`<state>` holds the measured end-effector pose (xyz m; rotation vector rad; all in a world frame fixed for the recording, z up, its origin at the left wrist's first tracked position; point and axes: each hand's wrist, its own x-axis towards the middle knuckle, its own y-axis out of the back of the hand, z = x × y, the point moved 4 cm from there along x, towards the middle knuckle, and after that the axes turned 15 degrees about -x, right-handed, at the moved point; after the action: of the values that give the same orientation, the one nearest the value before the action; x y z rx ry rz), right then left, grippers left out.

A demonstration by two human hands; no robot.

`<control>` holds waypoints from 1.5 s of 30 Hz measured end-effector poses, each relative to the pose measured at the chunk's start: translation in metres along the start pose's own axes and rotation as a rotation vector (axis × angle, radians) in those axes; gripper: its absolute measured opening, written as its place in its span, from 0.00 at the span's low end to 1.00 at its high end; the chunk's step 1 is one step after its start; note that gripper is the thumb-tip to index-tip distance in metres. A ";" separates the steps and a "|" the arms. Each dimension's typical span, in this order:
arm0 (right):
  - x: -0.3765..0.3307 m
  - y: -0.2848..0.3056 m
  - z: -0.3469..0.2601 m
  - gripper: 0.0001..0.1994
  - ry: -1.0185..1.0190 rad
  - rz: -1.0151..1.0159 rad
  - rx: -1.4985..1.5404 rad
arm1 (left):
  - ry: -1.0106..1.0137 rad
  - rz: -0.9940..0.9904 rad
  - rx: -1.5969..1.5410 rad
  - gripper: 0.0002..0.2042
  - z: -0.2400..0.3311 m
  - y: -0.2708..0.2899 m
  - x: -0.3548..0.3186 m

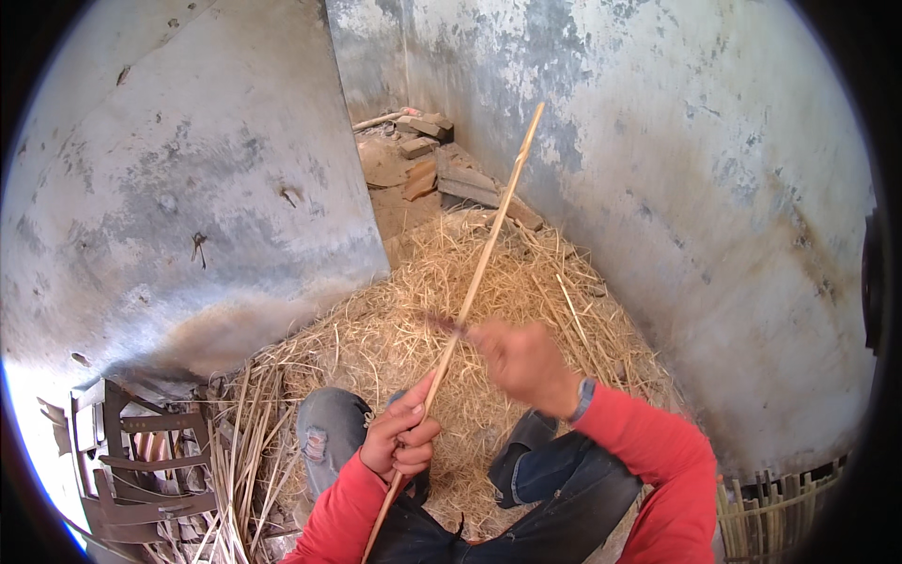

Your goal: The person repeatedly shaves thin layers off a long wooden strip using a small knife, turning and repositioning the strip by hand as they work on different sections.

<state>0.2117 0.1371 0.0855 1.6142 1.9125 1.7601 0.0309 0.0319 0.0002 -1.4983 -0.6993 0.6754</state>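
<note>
A long, pale bamboo strip slants from my lap up toward the far wall. My left hand is closed around its lower part, with the thumb laid along it. Smeared by motion, my right hand is closed on what looks like a knife; its dark, reddish-brown blade crosses the strip above my left hand. The knife's handle is hidden in the fist. The strip's lower end runs down over my lap and out of view.
Pale shavings cover the floor around my legs. Long strips lie at the left, beside a broken brown frame. Bricks and rubble are piled in the far corner. Worn walls rise on both sides; a slatted basket stands lower right.
</note>
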 end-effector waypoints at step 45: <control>-0.006 -0.014 -0.025 0.19 -0.085 -0.204 0.116 | 0.032 -0.025 -0.320 0.28 0.000 -0.002 0.005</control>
<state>0.1892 0.1189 0.0796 1.4414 2.0900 1.5050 0.0343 0.0358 0.0021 -1.7855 -0.8286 0.5365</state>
